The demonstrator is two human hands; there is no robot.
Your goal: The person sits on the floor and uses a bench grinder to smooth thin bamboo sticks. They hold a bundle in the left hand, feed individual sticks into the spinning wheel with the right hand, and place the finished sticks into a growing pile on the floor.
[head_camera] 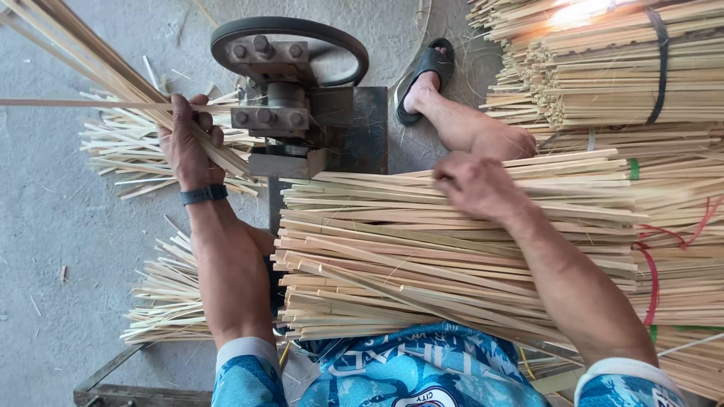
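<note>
My left hand (183, 143) grips a bunch of long thin bamboo strips (90, 64) that fan out toward the upper left, just left of a small metal machine (290, 113) with a black-rimmed wheel. A black band sits on that wrist. My right hand (471, 183) rests with curled fingers on the top of a wide pile of pale bamboo slats (422, 256) lying across my lap. Whether the right fingers pinch a single slat cannot be told.
Tied bundles of bamboo sticks (603, 75) are stacked at the upper right. Loose split strips (124, 154) lie on the grey concrete floor at left, with more (166, 290) lower down. My foot in a black sandal (426, 79) rests beside the machine.
</note>
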